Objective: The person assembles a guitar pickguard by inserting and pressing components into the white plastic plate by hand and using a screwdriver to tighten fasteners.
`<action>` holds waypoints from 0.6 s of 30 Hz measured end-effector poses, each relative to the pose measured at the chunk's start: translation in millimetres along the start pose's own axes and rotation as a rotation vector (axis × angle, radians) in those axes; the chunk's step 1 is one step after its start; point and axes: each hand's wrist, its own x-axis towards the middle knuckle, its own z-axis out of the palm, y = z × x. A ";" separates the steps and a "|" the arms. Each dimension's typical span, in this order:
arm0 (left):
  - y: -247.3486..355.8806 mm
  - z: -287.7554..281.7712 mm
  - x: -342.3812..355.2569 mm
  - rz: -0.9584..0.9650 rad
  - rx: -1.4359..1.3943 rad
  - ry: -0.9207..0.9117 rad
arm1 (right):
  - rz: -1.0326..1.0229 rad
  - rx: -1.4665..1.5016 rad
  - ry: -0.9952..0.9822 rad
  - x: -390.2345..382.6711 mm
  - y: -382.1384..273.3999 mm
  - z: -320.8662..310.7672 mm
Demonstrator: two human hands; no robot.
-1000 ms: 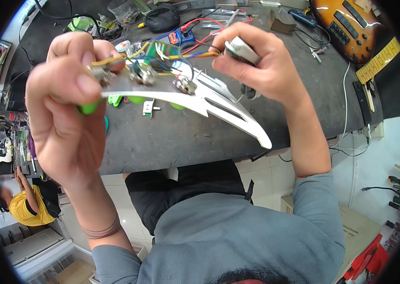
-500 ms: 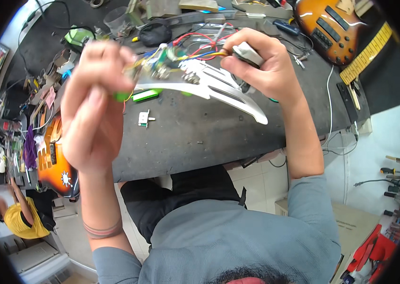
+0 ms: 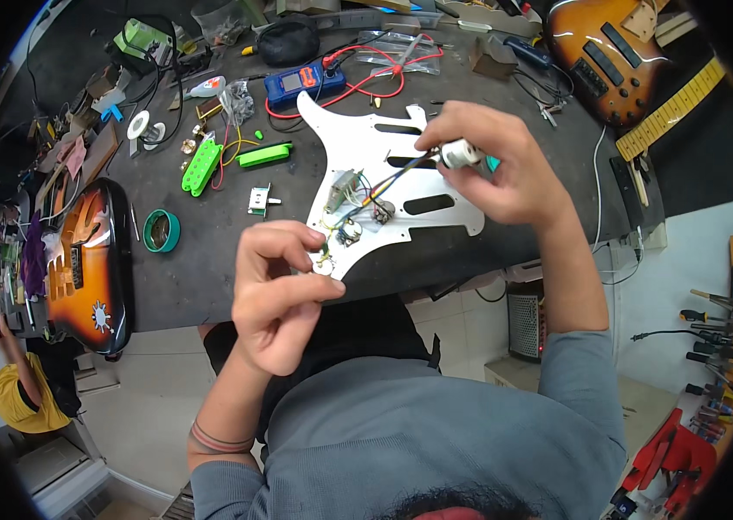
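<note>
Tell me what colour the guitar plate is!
The guitar plate is white, seen best in the head view.

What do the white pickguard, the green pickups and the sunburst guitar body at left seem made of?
Pickguard: probably plastic, smooth; flat, evenly white, neatly slotted.
Green pickups: seemingly plastic; solid bright colour, gloss unclear.
Guitar body: likely wood, glossy lacquer; amber-to-dark fade catches highlights, core hidden.

Over on the left, a sunburst guitar body (image 3: 106, 284) lies beside a small teal tub (image 3: 174, 237), with a person in a yellow shirt (image 3: 24, 397) beyond! Up top, a blue meter (image 3: 293, 84) sits below a black pouch (image 3: 286, 43), and there, upper right, a second sunburst body (image 3: 651, 68) lies near a yellow fretted neck (image 3: 674, 107).
</note>
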 end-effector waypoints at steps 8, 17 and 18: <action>-9.9 16.9 -21.4 0.052 0.159 -0.153 | 0.088 0.121 0.176 -69.2 13.2 40.8; -19.4 13.7 -35.2 -0.295 -0.242 -0.062 | 0.216 0.035 0.225 -113.6 4.9 62.7; -18.7 11.7 -34.2 -0.298 -0.242 -0.061 | 0.216 0.038 0.224 -114.3 4.1 63.2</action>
